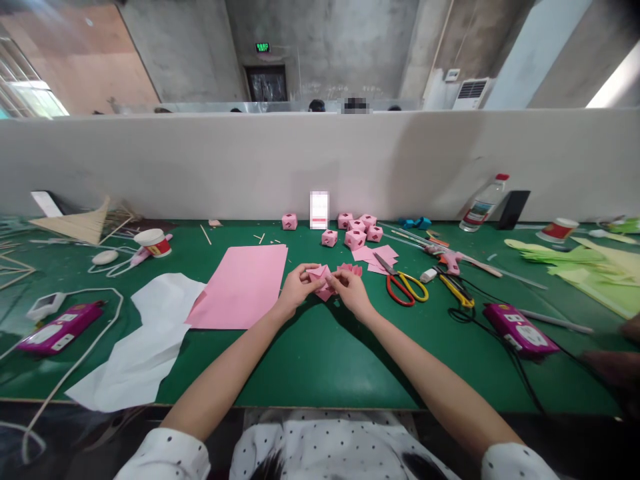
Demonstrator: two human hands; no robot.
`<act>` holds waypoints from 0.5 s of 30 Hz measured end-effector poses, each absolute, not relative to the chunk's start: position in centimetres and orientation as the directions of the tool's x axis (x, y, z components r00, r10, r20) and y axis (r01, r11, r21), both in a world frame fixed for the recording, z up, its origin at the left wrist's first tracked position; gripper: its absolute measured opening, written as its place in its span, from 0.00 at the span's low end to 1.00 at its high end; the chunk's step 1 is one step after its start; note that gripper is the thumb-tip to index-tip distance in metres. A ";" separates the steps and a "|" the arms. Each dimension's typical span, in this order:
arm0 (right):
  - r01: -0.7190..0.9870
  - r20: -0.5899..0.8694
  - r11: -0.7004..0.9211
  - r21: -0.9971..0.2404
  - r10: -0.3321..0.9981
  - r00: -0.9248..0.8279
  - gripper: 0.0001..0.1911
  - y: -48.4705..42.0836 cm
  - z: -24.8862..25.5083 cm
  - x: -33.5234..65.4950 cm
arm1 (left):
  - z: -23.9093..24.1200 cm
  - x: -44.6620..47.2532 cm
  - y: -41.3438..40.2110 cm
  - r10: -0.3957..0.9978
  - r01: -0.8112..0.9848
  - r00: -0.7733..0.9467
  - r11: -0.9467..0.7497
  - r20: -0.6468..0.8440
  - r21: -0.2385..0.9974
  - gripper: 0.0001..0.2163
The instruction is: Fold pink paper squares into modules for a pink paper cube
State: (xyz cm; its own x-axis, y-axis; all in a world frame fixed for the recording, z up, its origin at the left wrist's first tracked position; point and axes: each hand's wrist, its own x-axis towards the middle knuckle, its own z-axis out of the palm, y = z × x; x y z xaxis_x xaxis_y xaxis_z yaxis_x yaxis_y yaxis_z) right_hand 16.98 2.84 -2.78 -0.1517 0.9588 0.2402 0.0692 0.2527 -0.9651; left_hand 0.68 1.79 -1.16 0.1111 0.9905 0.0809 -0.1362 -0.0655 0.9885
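Between my two hands, above the green table, is a partly assembled piece of folded pink paper (320, 273) with pointed flaps. My left hand (299, 288) grips its left side, fingers closed. On the right side, the fingers of my right hand (351, 291) pinch the same paper. Just behind my right hand lie more folded pink paper pieces (350, 269). Finished pink paper cubes (355, 239) are grouped farther back, with another single cube (289, 221) to the left. Flat pink paper squares (375, 257) lie to the right of my hands.
Scissors (406, 285) with red and yellow handles lie right, near a pink glue gun (451, 261) and a purple power strip (520, 329). Pink sheets (245, 287) and white paper (150, 340) lie left. A phone (319, 211) leans on the partition. Another person's hand (610, 367) is far right.
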 end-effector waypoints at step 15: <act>0.227 0.382 0.375 -0.899 0.924 -0.013 0.24 2.4 -2.9 16.4 | -1.2 1.5 1.3 0.988 -0.074 0.125 -0.081 0.090 0.994 0.30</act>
